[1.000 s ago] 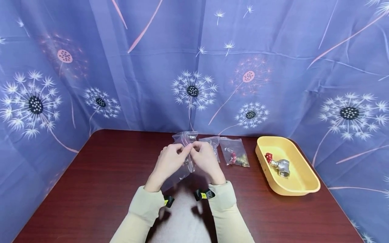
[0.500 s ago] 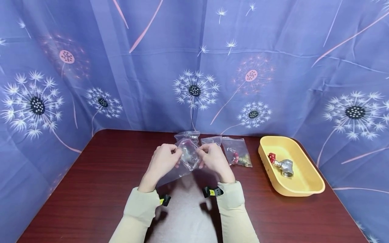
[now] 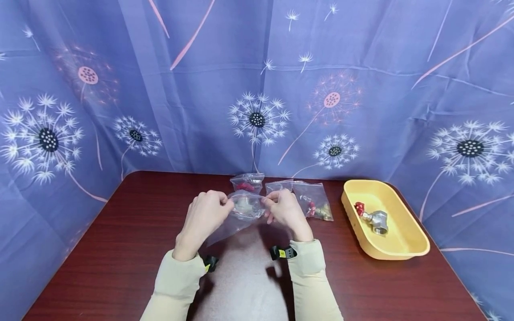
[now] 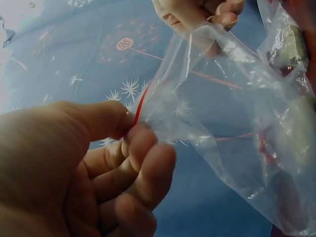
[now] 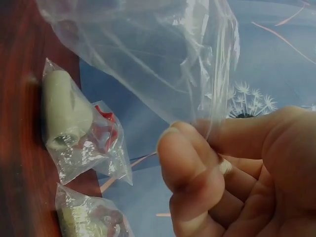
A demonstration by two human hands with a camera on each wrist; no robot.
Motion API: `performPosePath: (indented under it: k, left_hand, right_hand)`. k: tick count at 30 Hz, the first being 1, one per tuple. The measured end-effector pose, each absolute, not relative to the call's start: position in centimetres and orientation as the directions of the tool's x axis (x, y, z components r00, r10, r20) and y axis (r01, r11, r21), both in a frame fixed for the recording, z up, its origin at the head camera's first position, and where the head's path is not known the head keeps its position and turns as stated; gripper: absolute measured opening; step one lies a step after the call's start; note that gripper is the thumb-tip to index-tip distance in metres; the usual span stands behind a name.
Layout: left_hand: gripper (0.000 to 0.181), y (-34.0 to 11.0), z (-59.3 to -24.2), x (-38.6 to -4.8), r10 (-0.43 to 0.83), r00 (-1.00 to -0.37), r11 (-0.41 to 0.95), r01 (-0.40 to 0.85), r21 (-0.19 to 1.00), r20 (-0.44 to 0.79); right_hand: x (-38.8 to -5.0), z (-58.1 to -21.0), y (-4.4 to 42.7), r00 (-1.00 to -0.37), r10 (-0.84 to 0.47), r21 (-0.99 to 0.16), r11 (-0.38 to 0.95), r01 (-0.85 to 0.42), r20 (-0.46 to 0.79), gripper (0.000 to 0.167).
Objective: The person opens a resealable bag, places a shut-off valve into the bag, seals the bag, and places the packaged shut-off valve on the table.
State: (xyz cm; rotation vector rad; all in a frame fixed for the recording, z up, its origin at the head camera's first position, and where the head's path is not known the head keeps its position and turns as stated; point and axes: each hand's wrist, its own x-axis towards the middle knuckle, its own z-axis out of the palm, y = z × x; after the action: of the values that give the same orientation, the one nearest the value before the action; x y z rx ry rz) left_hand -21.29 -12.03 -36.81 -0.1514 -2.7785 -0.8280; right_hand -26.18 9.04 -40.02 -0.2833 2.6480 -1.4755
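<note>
A clear zip bag (image 3: 246,204) is stretched between both hands above the table, its mouth spread apart. My left hand (image 3: 203,217) pinches one side at the rim; in the left wrist view its thumb and forefinger grip the red zip strip (image 4: 141,102). The opposite side is pinched by my right hand (image 3: 287,213), thumb against forefinger in the right wrist view. Beyond the hands lies a bag with a red part (image 3: 246,185). Beside my right hand is another bag with red and brass-coloured parts (image 3: 315,206). A third bag (image 3: 279,185) is partly hidden.
A yellow tray (image 3: 405,227) at the right holds a metal valve (image 3: 377,221) with a red handle. Clear film (image 3: 225,232) shows below the hands; I cannot tell whether it belongs to the held bag. A patterned curtain (image 3: 201,111) hangs behind the dark red table (image 3: 132,249).
My hands have moved apart, the left one going left and slightly down. Between them the bag's mouth has widened, and the red part behind has come into view.
</note>
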Motion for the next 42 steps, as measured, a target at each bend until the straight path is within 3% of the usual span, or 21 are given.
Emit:
performPosePath:
  k: [6, 14, 20, 26, 32, 42]
  left_hand:
    - [0.030, -11.6, -36.7, -21.3, 0.112, -0.984, 0.767, 0.175, 0.617, 0.139]
    - [0.030, -11.3, -37.0, -21.3, 0.148, -0.978, 0.739, 0.208, 0.641, 0.146]
    - [0.031, -11.2, -37.7, -22.0, 0.127, -0.983, 0.714, 0.182, 0.676, 0.130]
    - [0.033, -11.2, -38.3, -22.4, 0.130, -0.986, 0.702, 0.168, 0.691, 0.108]
    - [0.031, -11.2, -38.2, -22.3, 0.119, -0.989, 0.681, 0.142, 0.718, 0.083]
    - [0.030, -11.3, -38.2, -22.4, 0.116, -0.991, 0.651, 0.130, 0.747, 0.072]
  right_hand:
    - [-26.1, -40.0, 9.1, -0.976, -0.218, -0.867, 0.490, -0.088, -0.024, 0.016]
    - [-25.7, -39.7, 9.0, -0.970, -0.243, -0.876, 0.469, -0.114, -0.003, 0.013]
    - [-25.0, -39.5, 8.4, -0.948, -0.314, -0.804, 0.549, -0.226, 0.053, 0.014]
    - [-24.8, -38.6, 8.6, -0.949, -0.289, -0.723, 0.627, -0.290, 0.130, 0.019]
    - [-25.2, -37.9, 11.6, -0.960, -0.255, -0.641, 0.718, -0.270, 0.119, 0.027]
    - [-26.3, -36.5, 20.9, -0.965, -0.235, -0.440, 0.858, -0.264, 0.121, 0.031]
